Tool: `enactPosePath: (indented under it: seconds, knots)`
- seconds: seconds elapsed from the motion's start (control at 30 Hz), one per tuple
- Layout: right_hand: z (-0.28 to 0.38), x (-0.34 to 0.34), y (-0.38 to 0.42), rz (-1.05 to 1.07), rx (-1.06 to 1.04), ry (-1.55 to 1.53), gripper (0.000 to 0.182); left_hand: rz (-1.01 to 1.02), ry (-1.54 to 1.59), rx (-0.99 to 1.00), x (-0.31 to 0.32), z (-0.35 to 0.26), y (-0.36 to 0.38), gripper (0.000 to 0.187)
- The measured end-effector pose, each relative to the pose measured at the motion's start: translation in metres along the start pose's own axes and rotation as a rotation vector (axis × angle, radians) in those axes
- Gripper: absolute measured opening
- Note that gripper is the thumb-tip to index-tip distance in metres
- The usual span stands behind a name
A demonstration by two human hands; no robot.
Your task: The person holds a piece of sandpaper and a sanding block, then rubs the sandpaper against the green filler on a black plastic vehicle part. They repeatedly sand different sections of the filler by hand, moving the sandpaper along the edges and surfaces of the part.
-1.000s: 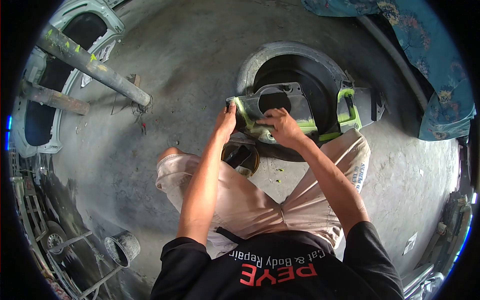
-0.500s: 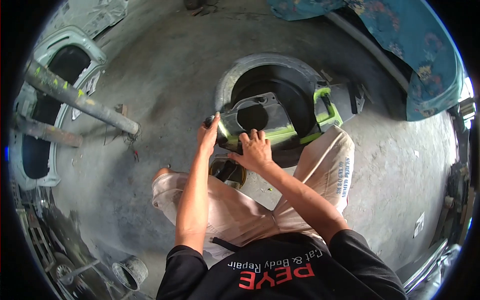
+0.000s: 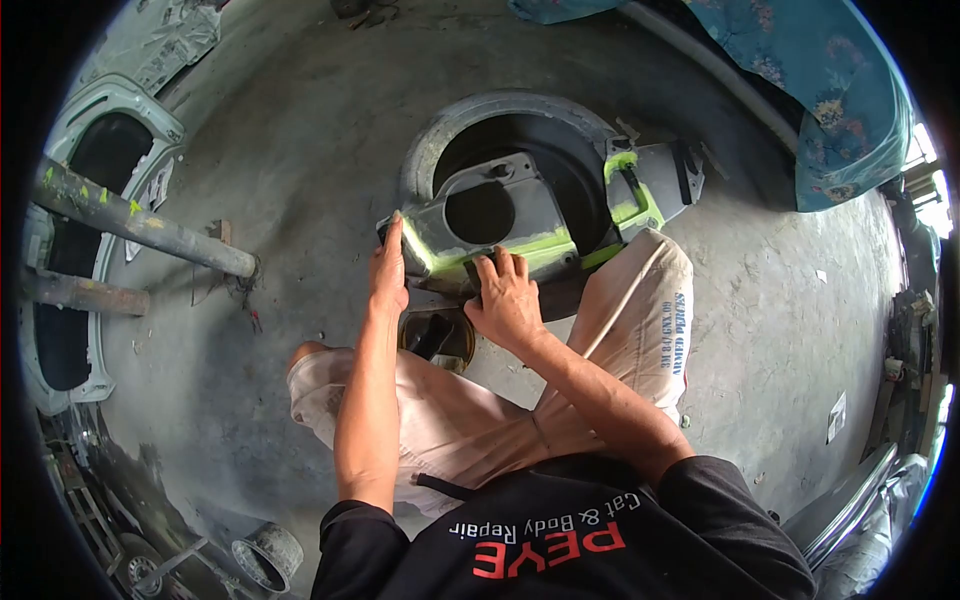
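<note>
Atop the tyre (image 3: 428,140) in our head view lies the grey panel (image 3: 532,216), its left end clasped by our left hand (image 3: 389,268), our right hand (image 3: 508,303) bent over its near edge, whether gripping we cannot tell, concrete floor (image 3: 240,400) round the tyre, blue cloth (image 3: 845,125) beyond it rightward.

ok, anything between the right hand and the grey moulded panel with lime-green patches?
Possibly: a small dark object, shape unclear, shows beside the right hand at the near edge of the grey panel. How far it runs under the hand is hidden. Nothing else visible.
</note>
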State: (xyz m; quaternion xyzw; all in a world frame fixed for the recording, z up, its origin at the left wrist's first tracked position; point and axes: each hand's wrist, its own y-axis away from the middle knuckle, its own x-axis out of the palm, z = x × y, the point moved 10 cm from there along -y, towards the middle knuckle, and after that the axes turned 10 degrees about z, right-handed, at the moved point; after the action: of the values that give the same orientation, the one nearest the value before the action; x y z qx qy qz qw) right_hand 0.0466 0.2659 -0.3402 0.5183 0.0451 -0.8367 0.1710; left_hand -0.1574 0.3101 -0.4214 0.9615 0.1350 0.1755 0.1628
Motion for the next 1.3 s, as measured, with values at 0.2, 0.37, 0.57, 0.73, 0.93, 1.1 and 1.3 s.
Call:
enactPosePath:
  seconds: [0.2, 0.37, 0.57, 0.73, 0.93, 1.1, 1.3]
  knots:
    - [0.025, -0.011, 0.003, -0.041, -0.096, 0.035, 0.048, 0.199, 0.183, 0.138, 0.02, -0.019, 0.005, 0.056]
    - [0.033, -0.03, 0.004, -0.041, -0.024, 0.139, 0.034, 0.152, 0.13, 0.242, 0.031, -0.048, 0.033, 0.049]
    - [0.067, -0.03, 0.002, -0.043, -0.134, 0.09, 0.031, 0.089, -0.054, 0.312, 0.031, -0.066, 0.047, 0.044]
    - [0.062, -0.036, 0.007, -0.029, -0.107, 0.244, 0.024, 0.126, -0.048, 0.356, 0.038, -0.062, 0.051, 0.04]
    - [0.07, -0.045, 0.016, -0.045, -0.226, 0.174, 0.029, 0.136, -0.037, 0.366, 0.043, -0.07, 0.059, 0.037]
    - [0.068, -0.046, 0.014, 0.004, -0.163, 0.307, 0.031, 0.101, -0.072, 0.401, 0.049, -0.073, 0.068, 0.035]
    - [0.076, -0.059, 0.027, -0.14, -0.296, 0.225, 0.018, 0.119, -0.144, 0.474, 0.054, -0.085, 0.079, 0.036]
